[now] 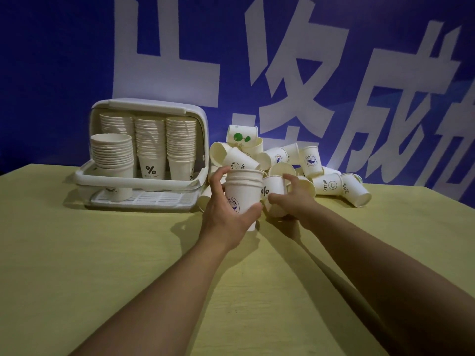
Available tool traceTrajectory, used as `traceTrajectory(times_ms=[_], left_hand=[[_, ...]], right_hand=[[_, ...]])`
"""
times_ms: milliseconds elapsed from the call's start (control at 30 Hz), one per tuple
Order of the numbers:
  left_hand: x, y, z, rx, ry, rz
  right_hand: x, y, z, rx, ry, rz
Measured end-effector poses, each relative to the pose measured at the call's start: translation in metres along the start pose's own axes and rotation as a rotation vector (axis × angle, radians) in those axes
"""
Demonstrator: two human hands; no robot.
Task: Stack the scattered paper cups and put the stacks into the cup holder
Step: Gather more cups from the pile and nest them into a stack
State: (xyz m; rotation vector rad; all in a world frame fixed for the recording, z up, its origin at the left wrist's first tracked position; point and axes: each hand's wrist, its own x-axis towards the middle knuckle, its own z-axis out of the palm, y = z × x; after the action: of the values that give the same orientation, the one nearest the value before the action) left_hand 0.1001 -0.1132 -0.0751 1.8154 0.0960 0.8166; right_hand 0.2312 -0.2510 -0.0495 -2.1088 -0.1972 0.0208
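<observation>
A yellow table (77, 253) carries everything. A holder (144, 160), packed with stacks, is seen left of the left hand (226, 214). Loose cups (308, 163) are heaped beyond both hands. A short stack (243, 194) is gripped upright by the left hand's curled fingers; a single cup (273, 194) beside it is clasped by the right hand (295, 199).

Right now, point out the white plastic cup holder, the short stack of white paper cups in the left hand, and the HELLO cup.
white plastic cup holder (133, 179): head view, front rim.
short stack of white paper cups (243, 187): head view, side wall.
HELLO cup (327, 185): head view, printed side.

Blue wall (64, 60) with white characters, yellow table (102, 265).
</observation>
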Motion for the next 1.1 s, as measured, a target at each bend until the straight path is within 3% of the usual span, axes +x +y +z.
traceTrajectory(times_ms=[233,300,500,700,933,1100], left_hand=[[-0.007,0.001,0.004,0.013,-0.297,0.030],[-0.009,0.004,0.008,0.034,-0.350,0.034],[-0.010,0.001,0.010,-0.018,-0.249,0.018],[-0.008,-0.001,-0.001,-0.012,-0.182,-0.026],[-0.008,0.002,0.003,-0.002,-0.088,-0.001],[-0.012,0.013,0.020,-0.057,-0.133,-0.036]], right_hand=[[-0.034,0.011,-0.040,0.629,0.208,-0.225],[-0.047,0.007,-0.044,0.682,0.211,-0.317],[-0.073,-0.001,-0.011,0.559,0.019,-0.392],[-0.077,0.002,-0.001,0.483,-0.068,-0.436],[-0.064,0.013,-0.011,0.210,0.076,-0.475],[-0.024,0.022,-0.060,-0.041,0.190,-0.287]])
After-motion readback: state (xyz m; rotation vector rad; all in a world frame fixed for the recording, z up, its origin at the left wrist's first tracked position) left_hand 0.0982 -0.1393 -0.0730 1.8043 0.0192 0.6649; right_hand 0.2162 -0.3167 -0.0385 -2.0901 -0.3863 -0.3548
